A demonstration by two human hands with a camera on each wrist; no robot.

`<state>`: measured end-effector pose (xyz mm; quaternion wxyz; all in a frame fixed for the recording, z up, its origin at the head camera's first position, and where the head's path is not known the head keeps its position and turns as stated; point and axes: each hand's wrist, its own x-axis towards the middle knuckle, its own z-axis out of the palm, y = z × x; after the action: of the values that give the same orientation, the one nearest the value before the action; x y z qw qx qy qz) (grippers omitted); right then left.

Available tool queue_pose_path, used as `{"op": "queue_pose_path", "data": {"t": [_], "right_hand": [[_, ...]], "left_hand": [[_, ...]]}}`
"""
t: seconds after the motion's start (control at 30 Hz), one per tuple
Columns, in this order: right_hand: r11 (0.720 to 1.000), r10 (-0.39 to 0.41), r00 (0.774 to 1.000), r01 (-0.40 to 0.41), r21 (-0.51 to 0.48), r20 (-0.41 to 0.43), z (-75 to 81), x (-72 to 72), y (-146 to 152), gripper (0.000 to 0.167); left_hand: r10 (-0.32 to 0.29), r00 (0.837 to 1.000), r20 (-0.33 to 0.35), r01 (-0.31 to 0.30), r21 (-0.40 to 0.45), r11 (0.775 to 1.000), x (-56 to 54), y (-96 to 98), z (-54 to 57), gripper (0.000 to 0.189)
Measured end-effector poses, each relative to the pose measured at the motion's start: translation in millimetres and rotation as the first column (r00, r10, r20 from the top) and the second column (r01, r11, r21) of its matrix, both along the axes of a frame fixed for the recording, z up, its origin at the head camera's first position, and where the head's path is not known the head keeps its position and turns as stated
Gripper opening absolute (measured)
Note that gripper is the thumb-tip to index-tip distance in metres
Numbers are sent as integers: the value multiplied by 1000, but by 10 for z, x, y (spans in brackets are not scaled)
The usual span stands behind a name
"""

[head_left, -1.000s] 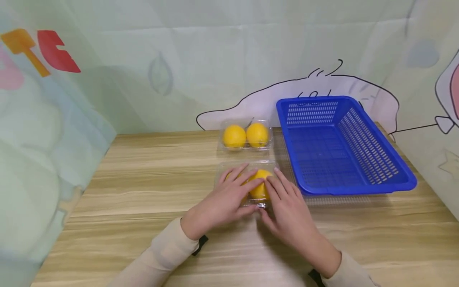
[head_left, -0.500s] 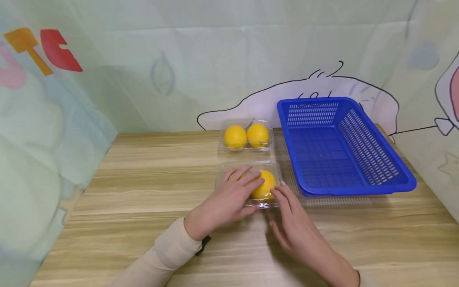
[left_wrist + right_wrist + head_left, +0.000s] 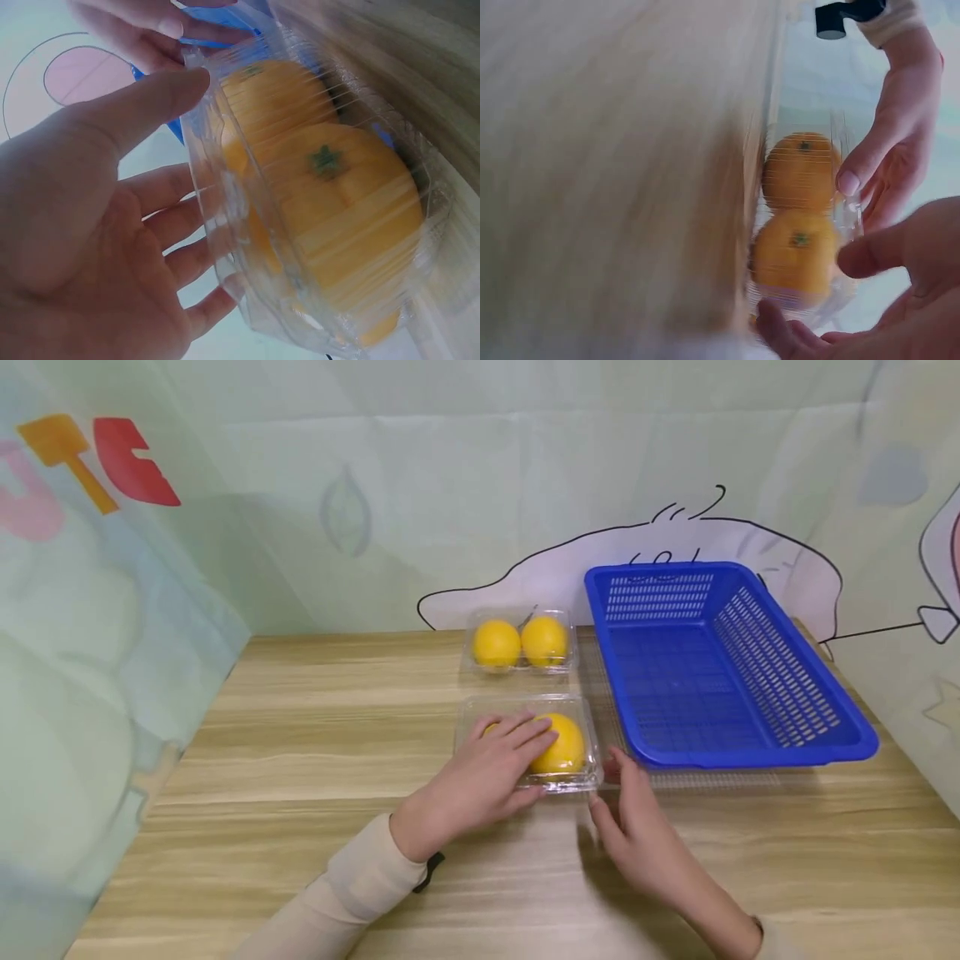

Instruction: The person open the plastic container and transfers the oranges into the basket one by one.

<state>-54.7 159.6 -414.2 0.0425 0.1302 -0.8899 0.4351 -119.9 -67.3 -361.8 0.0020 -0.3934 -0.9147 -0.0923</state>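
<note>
Head view: right hand [image 3: 647, 831] shifted right, fingers parted; left hand [image 3: 482, 777] spread on box [image 3: 572, 782].

The head view looks down from above; both wrist views, closer and sideways, share the front box [image 3: 573, 785].

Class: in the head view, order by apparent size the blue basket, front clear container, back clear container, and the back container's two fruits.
1. Blue basket
2. Front clear container (nearer, so true size unsure)
3. Back clear container
4. Left fruit and right fruit: too alike to rank
</note>
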Motion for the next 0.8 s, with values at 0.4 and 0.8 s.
{"op": "queue_pose_path", "data": {"t": [0.4, 0.8], "right_hand": [[913, 7, 894, 177, -367, 447, -10, -131, 63, 40], [729, 95, 777, 372, -575, 622, -70, -151, 34, 32]], "left_hand": [[4, 999, -33, -6, -61, 998, 15, 58, 14, 65], [-22, 1000, 5, 22, -53, 998, -32, 33, 57, 62]]}}
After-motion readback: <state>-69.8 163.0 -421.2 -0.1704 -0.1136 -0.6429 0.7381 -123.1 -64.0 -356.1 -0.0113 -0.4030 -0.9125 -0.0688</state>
